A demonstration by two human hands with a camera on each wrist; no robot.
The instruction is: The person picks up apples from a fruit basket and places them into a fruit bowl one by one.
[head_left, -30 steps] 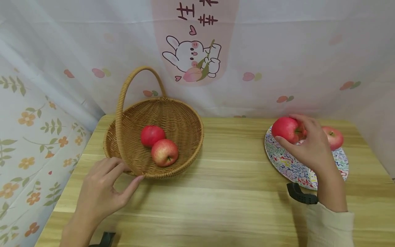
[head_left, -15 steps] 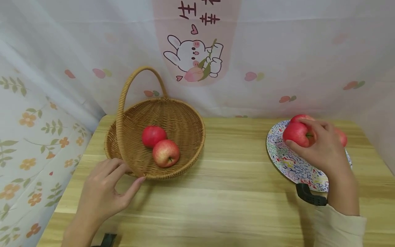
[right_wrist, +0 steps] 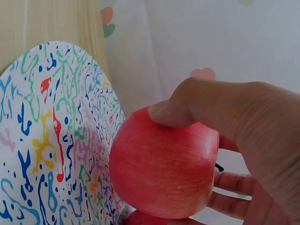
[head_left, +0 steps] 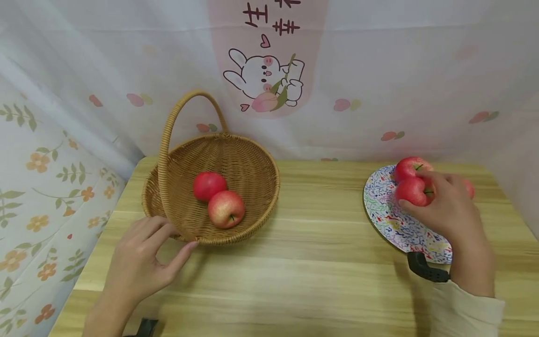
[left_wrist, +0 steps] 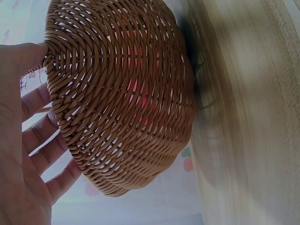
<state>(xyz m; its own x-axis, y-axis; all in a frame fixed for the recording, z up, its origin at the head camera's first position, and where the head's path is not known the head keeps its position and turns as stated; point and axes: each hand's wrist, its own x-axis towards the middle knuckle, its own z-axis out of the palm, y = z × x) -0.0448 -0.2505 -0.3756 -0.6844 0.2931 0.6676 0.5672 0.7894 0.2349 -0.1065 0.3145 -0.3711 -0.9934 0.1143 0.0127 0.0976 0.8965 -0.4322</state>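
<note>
On the left of the head view, my left hand grips the near rim of a wicker basket, thumb and fingers on either side in the left wrist view. Two apples lie in the basket, a dark red apple and a yellowish-red apple. My right hand holds a red apple over the patterned plate; whether it touches the plate is unclear. Right behind it sits another red apple. A pinkish apple is mostly hidden by the hand.
The basket's tall handle arches up on its left side. Wooden tabletop stretches between basket and plate. A white printed curtain hangs behind the table, and flowered cloth drapes along the left.
My right hand has brought its apple rightward and slightly nearer over the plate, uncovering the apple behind it. My left hand stays on the basket rim.
</note>
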